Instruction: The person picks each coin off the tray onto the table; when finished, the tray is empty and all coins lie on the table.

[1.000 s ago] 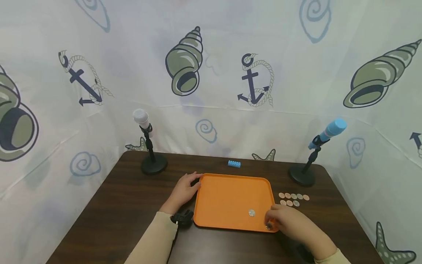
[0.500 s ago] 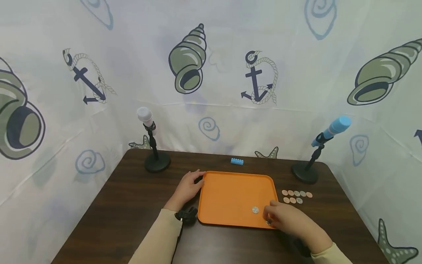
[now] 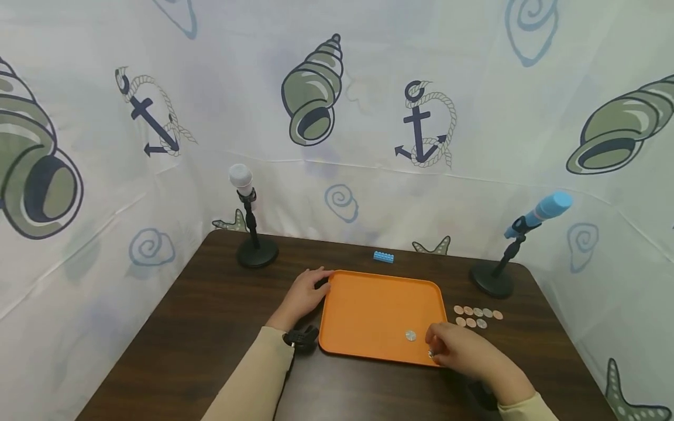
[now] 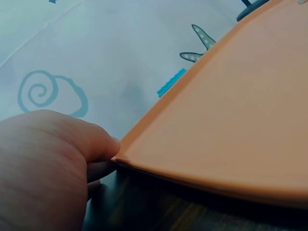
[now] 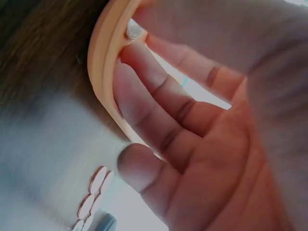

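An orange tray (image 3: 376,316) lies on the dark wooden table. My left hand (image 3: 303,297) holds its far left corner, thumb (image 4: 103,139) over the rim and other fingers below it in the left wrist view. Over the near right corner, my right hand (image 3: 468,351) has its fingers bent inside the rim. A silver coin (image 3: 430,354) shows at its fingertips, pinched and partly covered by them. Another silver coin (image 3: 411,335) lies flat in the tray, just left of that hand. In the right wrist view, a silver coin (image 5: 134,30) shows between thumb and fingers.
Right of the tray, several copper and silver coins (image 3: 478,312) lie in two rows. A small blue ridged block (image 3: 383,256) sits behind the tray. A white microphone (image 3: 242,178) and a blue microphone (image 3: 547,209) stand on black stands at the back corners.
The head view has shifted slightly. My right fingers have edged a little with the coin at their tips, which shows less of its face now. The left hand stays at the tray corner.
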A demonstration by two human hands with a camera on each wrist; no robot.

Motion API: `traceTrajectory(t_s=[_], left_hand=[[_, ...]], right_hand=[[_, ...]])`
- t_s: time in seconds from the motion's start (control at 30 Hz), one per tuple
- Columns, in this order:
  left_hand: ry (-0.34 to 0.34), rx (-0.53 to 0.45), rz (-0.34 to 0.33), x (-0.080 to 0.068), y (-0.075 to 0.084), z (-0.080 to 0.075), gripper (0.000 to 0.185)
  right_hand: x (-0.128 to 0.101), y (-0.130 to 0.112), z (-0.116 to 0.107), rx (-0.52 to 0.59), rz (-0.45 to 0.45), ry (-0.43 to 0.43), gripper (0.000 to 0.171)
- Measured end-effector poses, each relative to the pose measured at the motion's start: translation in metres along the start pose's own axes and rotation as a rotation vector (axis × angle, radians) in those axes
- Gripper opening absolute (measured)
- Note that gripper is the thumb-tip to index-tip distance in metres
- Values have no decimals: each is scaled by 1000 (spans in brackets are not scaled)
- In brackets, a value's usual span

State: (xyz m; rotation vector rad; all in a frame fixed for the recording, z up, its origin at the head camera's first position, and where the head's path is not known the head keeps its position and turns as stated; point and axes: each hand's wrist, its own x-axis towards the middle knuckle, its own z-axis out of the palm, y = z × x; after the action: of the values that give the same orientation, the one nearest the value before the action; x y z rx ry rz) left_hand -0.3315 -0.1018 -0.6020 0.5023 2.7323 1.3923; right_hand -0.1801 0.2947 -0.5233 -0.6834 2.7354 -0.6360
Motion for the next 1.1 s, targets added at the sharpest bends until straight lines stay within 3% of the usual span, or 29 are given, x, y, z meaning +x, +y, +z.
traceTrajectory(t_s=[0.17, 0.33, 0.47, 0.6, 0.77, 0.9, 0.97, 1.1], left_hand=[[6, -12, -3, -1, 0, -1, 44], [5, 2, -2, -3, 2, -3, 44], [4, 5, 4, -4, 4, -3, 43], [3, 6, 1, -4, 4, -4, 43], [2, 7, 30, 0, 4, 3, 43], [-3, 13, 57, 1, 4, 4, 42], [-6, 3, 50, 0, 4, 2, 43], [5, -12, 36, -1, 2, -3, 43]], right_hand=[[1, -1, -1, -56, 22, 6, 23], [4, -3, -2, -27, 17, -4, 26], [4, -1, -2, 64, -25, -15, 27], [-3, 3, -3, 170, 6, 17, 22], [-37, 21, -7, 189, 118, 223, 15], [-66, 44, -8, 193, 281, 425, 9], [-77, 57, -8, 217, 357, 513, 10], [-91, 82, -9, 247, 418, 623, 18]])
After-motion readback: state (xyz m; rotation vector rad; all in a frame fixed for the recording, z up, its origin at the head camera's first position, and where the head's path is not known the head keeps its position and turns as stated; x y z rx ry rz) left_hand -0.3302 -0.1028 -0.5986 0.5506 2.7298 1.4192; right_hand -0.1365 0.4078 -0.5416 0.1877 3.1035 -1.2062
